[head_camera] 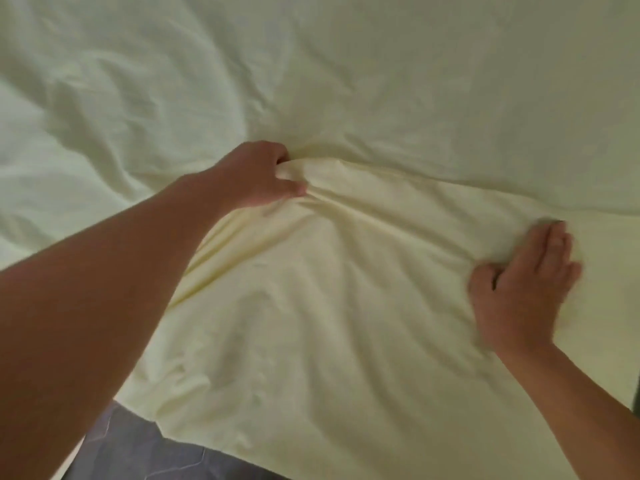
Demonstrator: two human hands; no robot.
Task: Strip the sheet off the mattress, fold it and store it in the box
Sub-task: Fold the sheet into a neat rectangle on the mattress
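A pale yellow sheet [346, 81] fills almost the whole view, rumpled on the left and smoother at the top right. A folded-over layer of the same sheet lies across the near half. My left hand [256, 174] reaches forward and is closed on a bunched fold of the sheet near the middle. My right hand [519, 282] lies on the sheet at the right with its fingers together and its thumb tucked against the cloth; it is blurred. The mattress is hidden under the sheet and no box is in view.
A dark grey tiled floor [138, 448] shows below the sheet's near edge at the bottom left. A thin dark strip [636, 400] shows at the right edge.
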